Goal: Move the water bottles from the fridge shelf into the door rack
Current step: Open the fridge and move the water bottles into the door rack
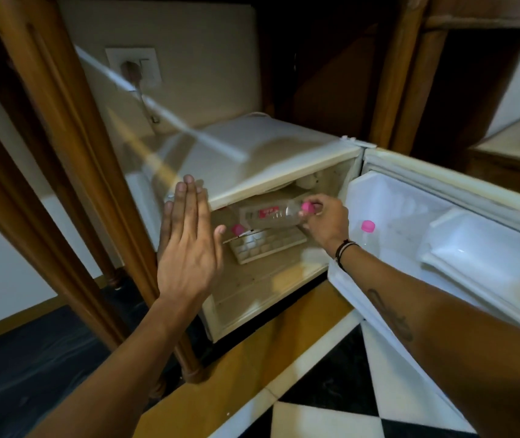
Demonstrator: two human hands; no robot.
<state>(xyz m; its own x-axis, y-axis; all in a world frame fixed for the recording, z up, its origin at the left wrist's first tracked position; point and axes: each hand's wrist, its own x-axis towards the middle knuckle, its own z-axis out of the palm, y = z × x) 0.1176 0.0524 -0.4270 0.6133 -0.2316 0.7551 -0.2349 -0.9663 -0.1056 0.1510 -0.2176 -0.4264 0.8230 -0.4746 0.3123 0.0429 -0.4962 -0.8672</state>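
Note:
My right hand (325, 221) grips the neck of a clear water bottle (271, 216) with a pink cap and a red label. The bottle lies sideways at the mouth of the small white fridge (268, 159), just above the wire shelf (268, 246). Another pink cap (237, 229) shows on the shelf, left of the held bottle. A further bottle with a pink cap (368, 226) stands upright in the door rack (347, 279) of the open door (442, 216). My left hand (187, 245) is flat with fingers stretched out, in front of the fridge's left edge, holding nothing.
Wooden table legs (72, 159) stand close on the left of the fridge. A wall socket with a plug (133, 69) sits behind it. A door compartment with a clear lid (486, 251) is on the right. The floor has black, white and yellow tiles (331, 390).

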